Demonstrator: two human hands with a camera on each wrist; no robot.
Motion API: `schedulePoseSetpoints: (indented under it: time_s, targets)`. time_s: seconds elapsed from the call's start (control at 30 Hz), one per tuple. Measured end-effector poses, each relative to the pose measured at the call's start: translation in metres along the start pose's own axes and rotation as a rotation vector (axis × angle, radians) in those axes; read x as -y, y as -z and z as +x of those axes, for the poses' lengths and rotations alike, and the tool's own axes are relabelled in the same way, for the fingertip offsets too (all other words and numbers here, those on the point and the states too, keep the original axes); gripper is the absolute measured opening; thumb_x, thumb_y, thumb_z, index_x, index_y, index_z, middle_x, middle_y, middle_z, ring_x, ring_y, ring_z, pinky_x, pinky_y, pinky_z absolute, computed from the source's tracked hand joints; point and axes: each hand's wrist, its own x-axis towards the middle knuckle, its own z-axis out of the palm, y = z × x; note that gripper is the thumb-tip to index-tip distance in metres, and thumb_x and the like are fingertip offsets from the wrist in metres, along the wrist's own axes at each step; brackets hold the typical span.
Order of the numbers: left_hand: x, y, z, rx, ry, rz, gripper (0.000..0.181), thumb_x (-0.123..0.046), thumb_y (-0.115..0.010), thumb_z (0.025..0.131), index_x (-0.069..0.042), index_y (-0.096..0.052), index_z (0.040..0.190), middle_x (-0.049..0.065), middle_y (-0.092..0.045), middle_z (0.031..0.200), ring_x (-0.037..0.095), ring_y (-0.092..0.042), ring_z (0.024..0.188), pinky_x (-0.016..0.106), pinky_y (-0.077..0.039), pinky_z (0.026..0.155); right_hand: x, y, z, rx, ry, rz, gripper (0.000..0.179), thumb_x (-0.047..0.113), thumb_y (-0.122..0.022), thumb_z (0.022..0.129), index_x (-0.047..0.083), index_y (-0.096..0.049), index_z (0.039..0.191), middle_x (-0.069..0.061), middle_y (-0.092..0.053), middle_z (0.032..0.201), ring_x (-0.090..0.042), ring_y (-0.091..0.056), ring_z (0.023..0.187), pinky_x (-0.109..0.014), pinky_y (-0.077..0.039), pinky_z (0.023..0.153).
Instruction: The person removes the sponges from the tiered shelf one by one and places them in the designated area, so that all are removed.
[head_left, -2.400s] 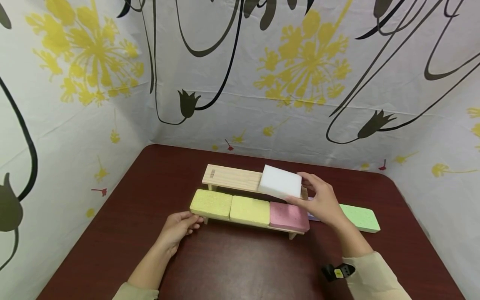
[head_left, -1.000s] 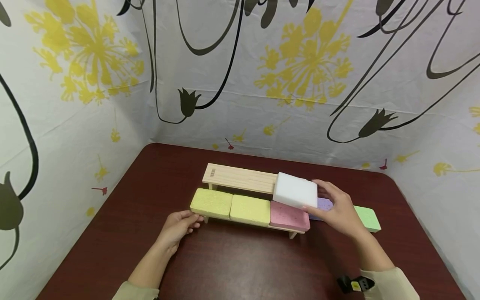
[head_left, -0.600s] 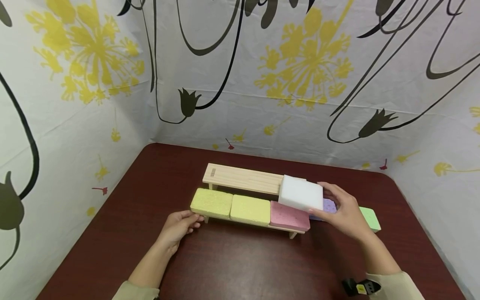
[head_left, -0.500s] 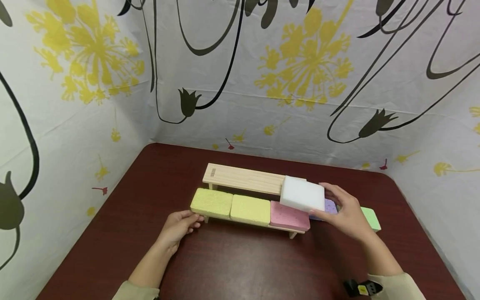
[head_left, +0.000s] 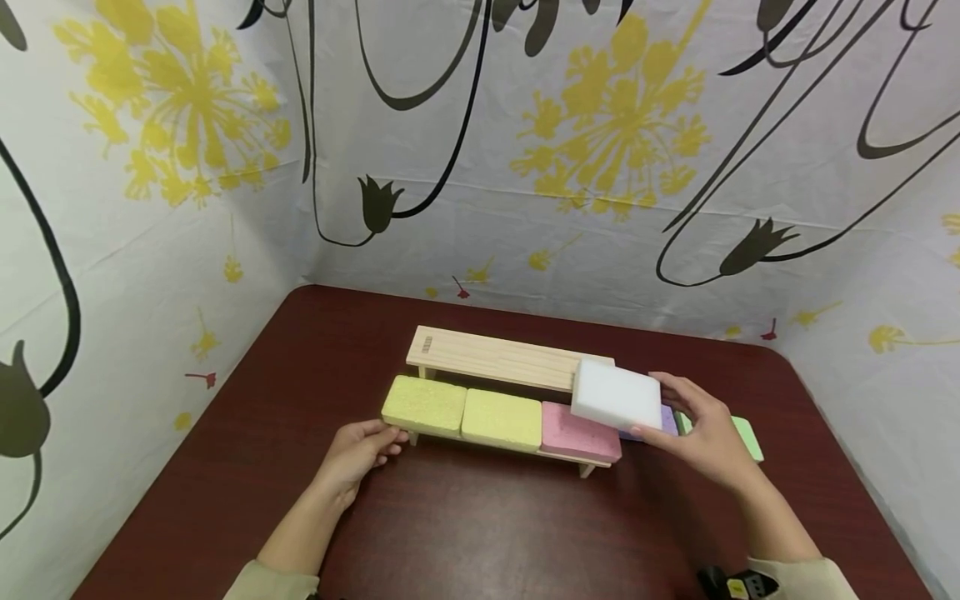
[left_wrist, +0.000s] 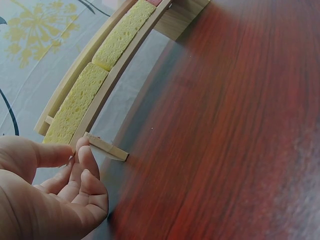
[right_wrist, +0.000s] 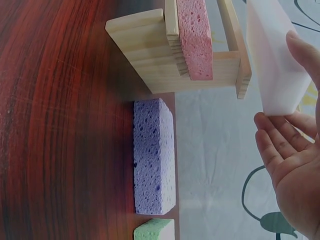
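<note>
A white sponge block is gripped at its right side by my right hand, thumb at the front and fingers behind. It overlaps the right end of the two-tier wooden rack; the right wrist view puts it above the upper board. My left hand pinches the left end of the lower board between thumb and fingers. On that board lie two yellow sponges, the left one and the middle one, then a pink sponge. The upper board is bare wood with a small printed mark at its left.
Right of the rack, on the dark red table, lie a purple sponge and a green sponge, both partly covered by my right hand in the head view. A white cloth with yellow and dark flower prints hangs around the table.
My right hand has carried the white sponge rightward and slightly nearer to me, from over the upper board to its right end. My left hand stays at the rack's left end.
</note>
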Motion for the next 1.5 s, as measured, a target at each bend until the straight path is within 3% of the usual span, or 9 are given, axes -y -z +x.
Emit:
schedulePoseSetpoints:
  time_s: [0.5, 1.0, 1.5]
  targets:
    - [0.0, -0.001, 0.0, -0.003, 0.0, -0.001, 0.023, -0.006, -0.058, 0.101, 0.008, -0.066, 0.117, 0.01, -0.074, 0.101, 0.015, -0.065, 0.084, 0.023, -0.051, 0.069, -0.004, 0.005, -0.009, 0.008, 0.012, 0.057, 0.078, 0.004, -0.093, 0.07, 0.007, -0.057, 0.14, -0.008, -0.059, 0.128, 0.012, -0.055, 0.11, -0.006, -0.044, 0.092]
    - [0.0, -0.001, -0.001, -0.006, -0.001, 0.005, 0.024, -0.007, -0.058, 0.102, 0.008, -0.066, 0.118, 0.011, -0.074, 0.101, 0.016, -0.066, 0.085, 0.023, -0.051, 0.07, -0.013, 0.014, -0.02, 0.022, 0.038, 0.143, 0.079, -0.007, -0.09, 0.068, 0.001, -0.056, 0.139, 0.011, -0.06, 0.126, 0.006, -0.058, 0.113, -0.01, -0.047, 0.092]
    - [-0.001, -0.002, -0.001, -0.012, 0.003, 0.023, 0.025, -0.007, -0.059, 0.101, 0.008, -0.066, 0.12, 0.009, -0.074, 0.1, 0.014, -0.065, 0.085, 0.024, -0.052, 0.071, -0.027, 0.024, -0.035, 0.031, -0.027, 0.147, 0.079, -0.007, -0.088, 0.072, 0.002, -0.053, 0.143, 0.017, -0.055, 0.131, 0.006, -0.056, 0.115, -0.009, -0.047, 0.089]
